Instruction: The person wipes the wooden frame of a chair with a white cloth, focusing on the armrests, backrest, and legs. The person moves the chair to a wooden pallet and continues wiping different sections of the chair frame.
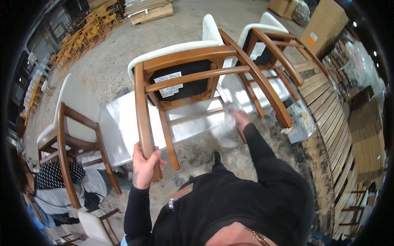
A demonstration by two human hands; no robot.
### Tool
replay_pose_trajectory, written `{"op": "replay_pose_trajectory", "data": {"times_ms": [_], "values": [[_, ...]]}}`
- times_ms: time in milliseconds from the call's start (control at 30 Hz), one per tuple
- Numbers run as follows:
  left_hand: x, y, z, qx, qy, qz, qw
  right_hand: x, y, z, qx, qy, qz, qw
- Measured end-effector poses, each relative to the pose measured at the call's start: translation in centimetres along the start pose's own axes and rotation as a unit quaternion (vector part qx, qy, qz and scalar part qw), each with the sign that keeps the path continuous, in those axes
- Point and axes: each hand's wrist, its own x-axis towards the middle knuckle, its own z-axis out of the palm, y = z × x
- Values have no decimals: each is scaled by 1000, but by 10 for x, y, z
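Note:
A wooden chair (pixel 188 57) with a pale upholstered seat lies tipped on a low table, its dark underside and white label turned toward me. My left hand (pixel 144 167) is closed around the lower end of its left leg. Near the chair's lower rail, my right hand (pixel 240 119) is closed on a whitish, see-through cloth or film (pixel 225 133), smeared by motion. Whether that piece touches the rail, I cannot tell. The table (pixel 117 123) is covered in shiny wrapping.
Similar chairs stand at the left (pixel 80 104) and tipped at the right (pixel 273 39). A person (pixel 61 184) is low at the left. Along the right are wooden slats (pixel 324 106), a tall carton (pixel 324 26) and cardboard sheets (pixel 365 139). Chair frames (pixel 90 30) fill the far left.

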Motion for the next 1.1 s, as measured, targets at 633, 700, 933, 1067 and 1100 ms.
{"op": "replay_pose_trajectory", "data": {"times_ms": [633,700,933,1067,1100], "values": [[11,-20,-18,-171,-61,-1,983,-89,-290,214,-280,77,-666,687],[14,-21,-21,-171,-72,5,983,-74,-281,238,-525,13,-499,689],[22,-21,-25,-158,-63,33,985,-111,-204,344,-296,-56,-648,699],[29,-41,-21,-184,-70,43,979,-165,-204,315,-240,-279,-696,617],[32,-46,-19,-207,-70,67,974,-180,-198,307,-237,-408,-666,578]]}}
